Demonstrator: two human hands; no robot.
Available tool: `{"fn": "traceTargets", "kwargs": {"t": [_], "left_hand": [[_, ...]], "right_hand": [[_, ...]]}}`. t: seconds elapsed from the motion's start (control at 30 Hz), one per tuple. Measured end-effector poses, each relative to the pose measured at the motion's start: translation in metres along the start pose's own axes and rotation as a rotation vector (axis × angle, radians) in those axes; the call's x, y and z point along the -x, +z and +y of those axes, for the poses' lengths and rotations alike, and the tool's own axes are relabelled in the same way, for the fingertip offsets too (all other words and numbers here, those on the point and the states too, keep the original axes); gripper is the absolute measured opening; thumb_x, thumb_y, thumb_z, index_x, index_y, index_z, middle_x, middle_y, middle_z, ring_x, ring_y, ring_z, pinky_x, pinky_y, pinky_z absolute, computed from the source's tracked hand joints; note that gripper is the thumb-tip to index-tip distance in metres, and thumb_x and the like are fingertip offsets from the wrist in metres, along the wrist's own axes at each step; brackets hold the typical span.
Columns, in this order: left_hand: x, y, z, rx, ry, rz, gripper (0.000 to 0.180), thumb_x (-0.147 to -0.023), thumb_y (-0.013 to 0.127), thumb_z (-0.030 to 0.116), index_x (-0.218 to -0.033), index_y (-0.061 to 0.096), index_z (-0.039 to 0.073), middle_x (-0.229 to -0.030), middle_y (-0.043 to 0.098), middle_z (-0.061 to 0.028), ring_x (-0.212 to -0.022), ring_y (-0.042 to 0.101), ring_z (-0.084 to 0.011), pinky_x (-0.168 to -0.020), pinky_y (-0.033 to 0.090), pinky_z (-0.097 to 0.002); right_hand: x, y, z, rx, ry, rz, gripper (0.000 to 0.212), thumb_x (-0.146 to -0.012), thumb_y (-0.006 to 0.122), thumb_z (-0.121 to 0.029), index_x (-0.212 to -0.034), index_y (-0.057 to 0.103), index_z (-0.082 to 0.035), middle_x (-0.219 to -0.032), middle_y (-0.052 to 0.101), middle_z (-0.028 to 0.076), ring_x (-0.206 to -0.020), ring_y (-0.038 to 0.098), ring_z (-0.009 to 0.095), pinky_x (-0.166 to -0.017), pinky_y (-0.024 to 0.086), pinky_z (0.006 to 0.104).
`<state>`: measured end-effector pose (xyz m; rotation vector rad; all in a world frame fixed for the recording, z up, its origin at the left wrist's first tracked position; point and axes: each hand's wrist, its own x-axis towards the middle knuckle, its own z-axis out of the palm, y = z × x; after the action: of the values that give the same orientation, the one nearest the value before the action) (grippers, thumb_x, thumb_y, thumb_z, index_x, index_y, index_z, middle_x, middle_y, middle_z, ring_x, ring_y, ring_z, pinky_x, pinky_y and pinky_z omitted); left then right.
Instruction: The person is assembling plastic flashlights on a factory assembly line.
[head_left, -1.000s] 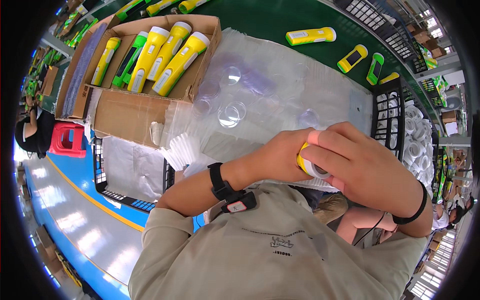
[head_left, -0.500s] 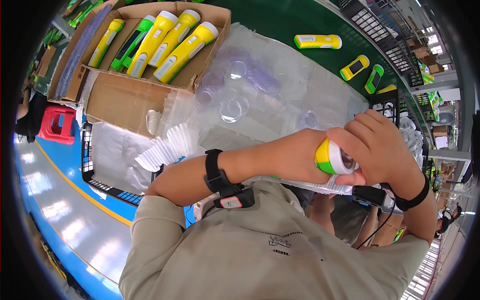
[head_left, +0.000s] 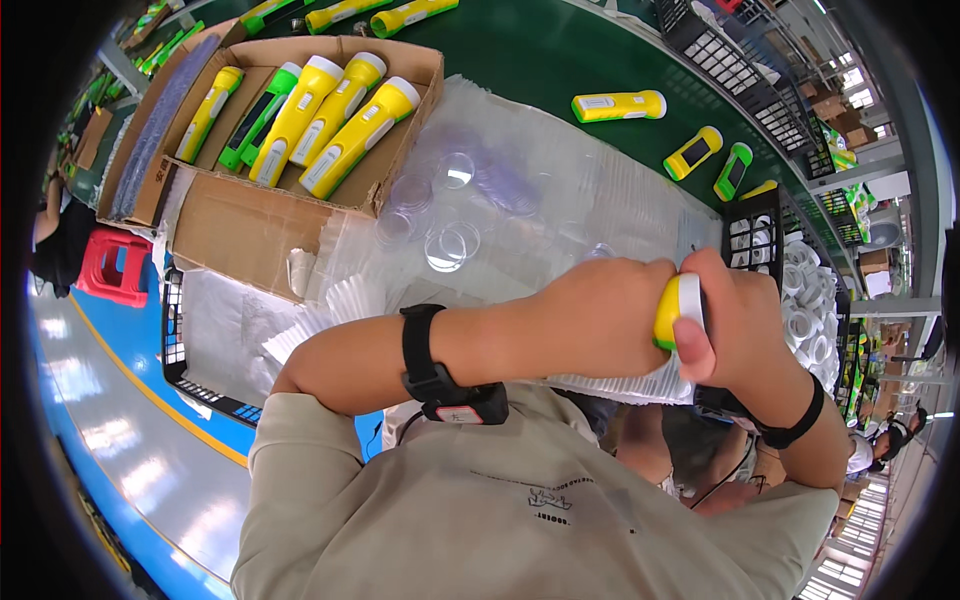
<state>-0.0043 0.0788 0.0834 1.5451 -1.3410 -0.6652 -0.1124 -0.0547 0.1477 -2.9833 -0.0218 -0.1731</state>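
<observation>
factory: boxed flashlights, parts crate

Glossy grey-and-blue floor with a yellow line, red stool at left, windows at lower right

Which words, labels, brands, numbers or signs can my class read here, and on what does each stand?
I copy no wording, only say where it stands.
Shirt: dark lettering by an emblem, upside down, small.
Carton: small dark printed mark.
Left-wrist device: red-edged label, too blurred to read.
Boxed torches: any print on their pale panels is too small to read.
Held torch: no text shows.
</observation>
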Motion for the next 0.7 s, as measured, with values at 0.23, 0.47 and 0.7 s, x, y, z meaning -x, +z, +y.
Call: {"fn": "traceTargets", "kwargs": {"t": [0.23,0.47,0.7], "left_hand": [[-0.003,0.005,0.0,-0.193,0.03,0.131,0.035,-0.068,0.072,0.02,-0.09,0.055,-0.001,-0.08,0.064,-0.0178,-0.073,0.063,-0.0363,-0.062,0.049,-0.0408],[-0.009,-0.009,0.0,0.36,0.14,-0.089,0.031,-0.071,0.069,0.017,-0.089,0.053,-0.003,-0.079,0.064,-0.0175,-0.073,0.063,-0.036,-0.062,0.049,-0.0403],[-0.014,-0.002,0.001,-0.424,0.049,0.172,0.036,-0.065,0.067,0.012,-0.094,0.054,-0.006,-0.078,0.063,-0.0198,-0.07,0.063,-0.0365,-0.065,0.05,-0.0425]], "right_hand": [[0.002,-0.004,-0.005,-0.013,-0.011,0.014,0.058,-0.079,0.052,-0.059,-0.094,0.052,-0.002,-0.054,0.053,0.009,-0.048,0.057,0.03,-0.046,0.043,0.0406],[-0.023,-0.023,0.012,-0.186,-0.276,0.183,0.061,-0.085,0.046,-0.061,-0.104,0.055,-0.004,-0.068,0.056,0.012,-0.057,0.059,0.03,-0.05,0.044,0.038],[-0.019,-0.005,0.006,-0.181,0.317,0.011,0.052,-0.086,0.047,-0.054,-0.086,0.059,-0.004,-0.067,0.057,0.011,-0.054,0.054,0.035,-0.053,0.043,0.0453]]}}
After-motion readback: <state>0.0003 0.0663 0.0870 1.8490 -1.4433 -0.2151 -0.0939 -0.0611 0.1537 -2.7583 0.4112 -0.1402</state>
